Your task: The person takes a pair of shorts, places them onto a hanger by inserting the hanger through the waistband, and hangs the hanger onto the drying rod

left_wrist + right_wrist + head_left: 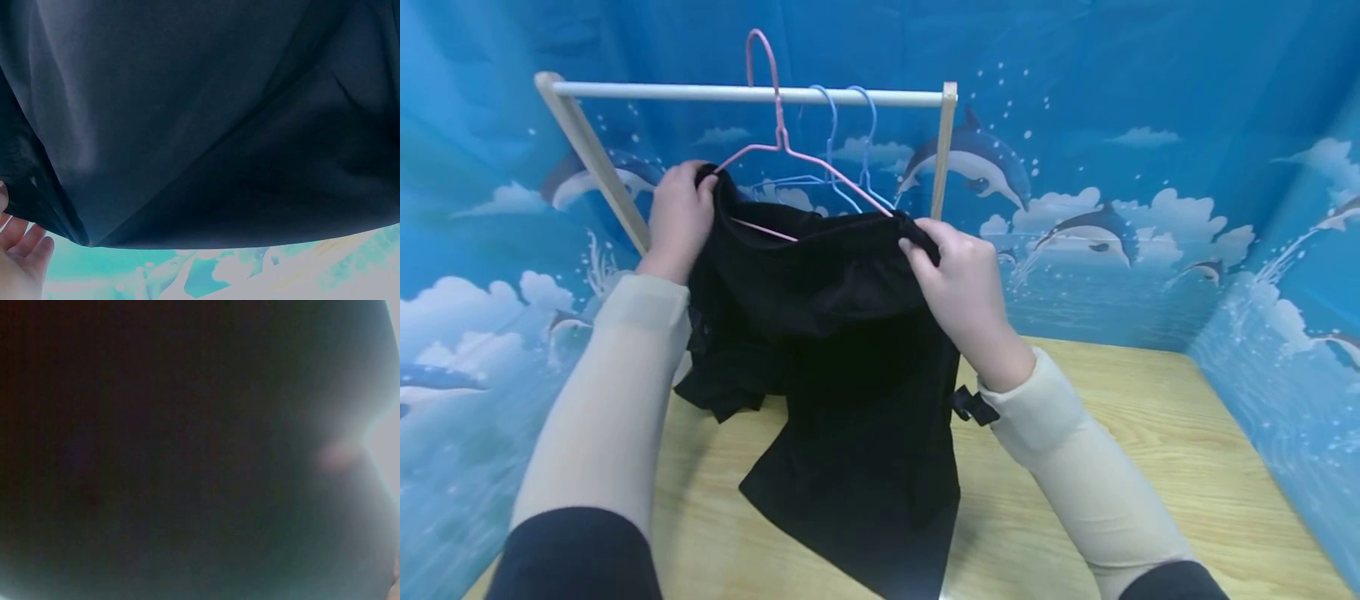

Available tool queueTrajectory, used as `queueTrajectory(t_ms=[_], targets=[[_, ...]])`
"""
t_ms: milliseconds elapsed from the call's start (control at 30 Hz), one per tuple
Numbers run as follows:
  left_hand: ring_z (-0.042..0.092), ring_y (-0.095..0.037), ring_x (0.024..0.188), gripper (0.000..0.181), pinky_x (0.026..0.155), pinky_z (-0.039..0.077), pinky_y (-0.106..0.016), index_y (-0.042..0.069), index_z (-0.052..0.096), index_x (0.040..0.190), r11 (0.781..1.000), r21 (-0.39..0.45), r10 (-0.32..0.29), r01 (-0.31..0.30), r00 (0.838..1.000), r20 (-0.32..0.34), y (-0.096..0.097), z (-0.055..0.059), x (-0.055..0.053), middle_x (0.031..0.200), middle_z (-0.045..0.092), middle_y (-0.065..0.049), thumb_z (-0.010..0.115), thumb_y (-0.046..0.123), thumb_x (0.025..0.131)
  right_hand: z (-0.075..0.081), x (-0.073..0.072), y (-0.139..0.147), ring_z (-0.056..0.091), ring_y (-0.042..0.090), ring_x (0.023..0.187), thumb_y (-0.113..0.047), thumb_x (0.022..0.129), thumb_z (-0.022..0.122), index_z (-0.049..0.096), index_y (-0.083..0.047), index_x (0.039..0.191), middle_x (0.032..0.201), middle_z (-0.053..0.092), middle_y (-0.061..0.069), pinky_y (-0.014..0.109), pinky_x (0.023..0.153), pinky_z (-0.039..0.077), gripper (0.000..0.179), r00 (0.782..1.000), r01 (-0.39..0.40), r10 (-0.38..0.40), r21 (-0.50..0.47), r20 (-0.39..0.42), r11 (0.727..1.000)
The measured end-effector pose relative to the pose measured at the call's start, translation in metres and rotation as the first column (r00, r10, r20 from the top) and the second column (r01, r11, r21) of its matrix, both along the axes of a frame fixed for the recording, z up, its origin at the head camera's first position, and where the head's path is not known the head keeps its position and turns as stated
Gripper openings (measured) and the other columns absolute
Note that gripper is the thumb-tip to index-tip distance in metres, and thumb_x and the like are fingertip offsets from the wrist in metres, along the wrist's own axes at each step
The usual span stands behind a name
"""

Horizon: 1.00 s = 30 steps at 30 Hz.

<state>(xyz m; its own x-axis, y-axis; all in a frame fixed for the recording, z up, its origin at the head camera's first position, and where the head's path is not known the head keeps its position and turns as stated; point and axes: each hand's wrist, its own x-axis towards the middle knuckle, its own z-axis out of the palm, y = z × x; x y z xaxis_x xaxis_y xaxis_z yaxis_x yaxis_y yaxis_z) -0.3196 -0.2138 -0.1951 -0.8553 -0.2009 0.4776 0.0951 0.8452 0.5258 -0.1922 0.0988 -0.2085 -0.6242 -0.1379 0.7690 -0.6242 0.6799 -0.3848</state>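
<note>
A black garment (857,375) hangs down between my hands, its lower part spread over the table. My left hand (679,217) grips the garment's upper edge by the left arm of a pink hanger (781,133). At the opposite end, my right hand (958,271) pinches the gathered edge close to the hanger's right arm. The hanger's lower bar dips into the garment's opening, and its hook rises above the rail. In the left wrist view, dark cloth (187,125) fills most of the picture, fingers (28,247) at its edge. Blurred dark cloth covers the right wrist view.
Behind the garment stands a rack with a white rail (662,92) and wooden posts (945,150). Two blue hangers (870,137) hang from the rail. A wood-grain table (1150,417) lies below, enclosed by blue dolphin-print curtains (1112,150).
</note>
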Motion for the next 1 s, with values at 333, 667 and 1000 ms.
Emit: queueTrajectory(t_ms=[333, 667, 1000], targets=[[0.043, -0.033, 0.135, 0.051, 0.113, 0.034, -0.048, 0.005, 0.039, 0.145, 1.000, 0.017, -0.008, 0.007, 0.999, 0.049, -0.0005, -0.0029, -0.0021, 0.146, 0.044, -0.018, 0.029, 0.035, 0.105, 0.0009, -0.0019, -0.0030, 0.070, 0.029, 0.082, -0.014, 0.094, 0.063, 0.068, 0.004, 0.111, 0.105, 0.072, 0.019, 0.038, 0.078, 0.058, 0.025, 0.998, -0.001, 0.001, 0.003, 0.059, 1.000], [0.042, -0.035, 0.135, 0.051, 0.113, 0.033, -0.050, 0.004, 0.038, 0.146, 1.000, 0.006, -0.017, 0.016, 0.998, 0.059, 0.0004, -0.0070, -0.0030, 0.146, 0.044, -0.019, 0.028, 0.034, 0.106, -0.0006, -0.0035, -0.0036, 0.070, 0.028, 0.085, -0.014, 0.094, 0.063, 0.068, 0.004, 0.109, 0.102, 0.072, 0.019, 0.039, 0.080, 0.058, 0.024, 0.999, 0.007, -0.008, 0.019, 0.044, 1.000], [0.044, -0.030, 0.134, 0.050, 0.114, 0.035, -0.044, 0.006, 0.042, 0.143, 1.000, 0.027, 0.013, -0.012, 0.998, -0.056, 0.0027, -0.0004, -0.0001, 0.145, 0.046, -0.015, 0.030, 0.036, 0.105, 0.0048, -0.0032, -0.0040, 0.071, 0.030, 0.087, -0.014, 0.094, 0.064, 0.068, 0.005, 0.110, 0.104, 0.072, 0.019, 0.039, 0.081, 0.058, 0.025, 1.000, 0.007, -0.007, 0.002, 0.003, 1.000]])
